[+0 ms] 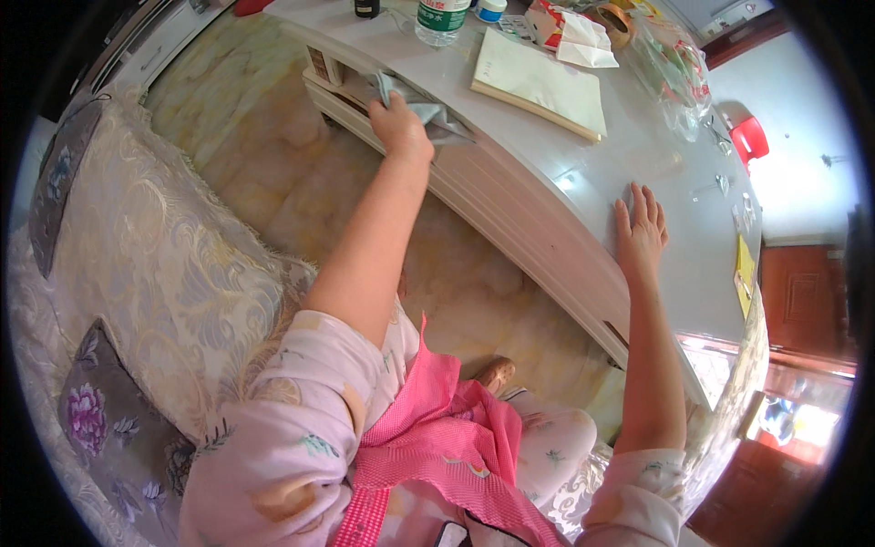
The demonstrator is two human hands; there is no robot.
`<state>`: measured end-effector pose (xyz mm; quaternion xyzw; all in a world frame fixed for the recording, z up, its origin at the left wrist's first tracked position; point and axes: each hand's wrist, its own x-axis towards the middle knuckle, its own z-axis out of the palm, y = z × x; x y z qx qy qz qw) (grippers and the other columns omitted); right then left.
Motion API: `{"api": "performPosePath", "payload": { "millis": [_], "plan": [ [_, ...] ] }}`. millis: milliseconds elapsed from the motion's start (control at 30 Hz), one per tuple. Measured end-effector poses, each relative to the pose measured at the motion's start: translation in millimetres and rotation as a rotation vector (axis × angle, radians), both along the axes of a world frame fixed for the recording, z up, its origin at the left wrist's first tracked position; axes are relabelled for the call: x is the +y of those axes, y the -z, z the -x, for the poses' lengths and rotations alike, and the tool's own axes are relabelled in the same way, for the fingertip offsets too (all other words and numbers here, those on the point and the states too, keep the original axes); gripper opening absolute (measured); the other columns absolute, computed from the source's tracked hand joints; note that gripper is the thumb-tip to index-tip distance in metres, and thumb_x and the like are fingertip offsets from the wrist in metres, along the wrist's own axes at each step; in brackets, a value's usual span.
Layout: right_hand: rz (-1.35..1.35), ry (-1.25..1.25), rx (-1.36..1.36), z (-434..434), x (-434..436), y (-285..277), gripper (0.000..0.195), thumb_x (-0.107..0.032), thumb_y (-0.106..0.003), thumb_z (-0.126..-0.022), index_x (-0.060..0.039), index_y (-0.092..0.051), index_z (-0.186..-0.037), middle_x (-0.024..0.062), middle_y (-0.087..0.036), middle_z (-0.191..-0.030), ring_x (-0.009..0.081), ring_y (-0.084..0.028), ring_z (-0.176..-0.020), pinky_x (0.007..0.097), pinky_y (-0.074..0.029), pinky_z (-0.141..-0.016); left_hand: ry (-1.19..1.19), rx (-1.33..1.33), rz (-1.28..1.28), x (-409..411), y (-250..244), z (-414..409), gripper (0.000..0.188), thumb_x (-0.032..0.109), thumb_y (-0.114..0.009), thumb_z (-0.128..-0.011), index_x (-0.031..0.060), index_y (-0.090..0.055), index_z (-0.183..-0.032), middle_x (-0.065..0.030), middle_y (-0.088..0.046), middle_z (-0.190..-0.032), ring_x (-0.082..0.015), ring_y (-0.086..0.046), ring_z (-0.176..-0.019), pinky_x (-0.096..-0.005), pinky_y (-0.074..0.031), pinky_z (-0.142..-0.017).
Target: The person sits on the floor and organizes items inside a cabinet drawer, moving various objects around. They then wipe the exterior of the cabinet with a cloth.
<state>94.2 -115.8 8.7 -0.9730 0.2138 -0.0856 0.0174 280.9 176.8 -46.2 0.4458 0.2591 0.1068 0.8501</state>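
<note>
My left hand [400, 130] grips a light blue-grey cloth [437, 116], bunched against the front edge of a white coffee table [656, 239]. Part of the cloth reaches beside an open shelf [348, 85] under the tabletop. My right hand [640, 236] holds nothing and lies on the glossy top near its front edge, fingers spread. Between the two hands, farther in on the tabletop, rests a closed book or notebook [540, 82] with a pale cover.
A water bottle [441, 20], a dark container [366, 7], a small white-and-blue jar [490, 9], a paper packet [581, 41] and a clear plastic bag [673, 82] stand at the back. Left is a sofa [184, 273] with floral cushions [116, 437]. A red stool [750, 137] stands beyond.
</note>
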Motion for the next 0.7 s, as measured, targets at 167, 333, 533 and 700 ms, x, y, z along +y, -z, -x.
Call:
{"api": "performPosePath", "payload": {
  "millis": [167, 333, 533, 700],
  "plan": [
    [0.011, 0.024, 0.008, 1, 3, -3, 0.054, -0.049, -0.041, -0.094, -0.0185, -0.043, -0.139, 0.0051, -0.034, -0.148, 0.0263, -0.025, -0.138, 0.0448, -0.017, -0.111, 0.081, -0.004, -0.101, -22, -10, 23, 0.048, -0.001, -0.058, -0.081, -0.0017, -0.034, -0.124, -0.0165, -0.048, -0.121, -0.0243, -0.053, -0.105, -0.0356, -0.045, -0.087],
    [-0.001, -0.003, -0.062, 2, 4, -1, 0.053, -0.049, -0.043, -0.094, -0.0182, -0.045, -0.137, 0.0045, -0.036, -0.146, 0.0256, -0.026, -0.137, 0.0445, -0.018, -0.110, 0.168, -0.051, 0.067, -88, 0, 86, 0.041, -0.009, -0.055, -0.075, -0.0008, -0.043, -0.113, -0.0101, -0.052, -0.107, -0.0188, -0.055, -0.093, -0.0322, -0.046, -0.079],
    [-0.012, 0.007, -0.051, -2, 5, -4, 0.053, -0.049, -0.044, -0.093, -0.0183, -0.046, -0.136, 0.0040, -0.037, -0.145, 0.0248, -0.026, -0.137, 0.0442, -0.018, -0.110, 0.279, 0.058, 0.136, -75, 14, 58, 0.008, 0.013, -0.055, -0.077, 0.0064, -0.055, -0.072, -0.0028, -0.056, -0.068, -0.0144, -0.053, -0.063, -0.0282, -0.042, -0.056],
    [0.024, 0.027, -0.044, 4, -1, 1, 0.053, -0.050, -0.043, -0.093, -0.0191, -0.047, -0.136, 0.0035, -0.037, -0.145, 0.0247, -0.026, -0.137, 0.0442, -0.018, -0.110, 0.444, 0.219, 0.123, -39, 14, 33, 0.046, 0.049, -0.046, -0.091, 0.0044, -0.058, -0.087, -0.0046, -0.060, -0.080, -0.0156, -0.054, -0.065, -0.0286, -0.042, -0.062]
  ]
}}
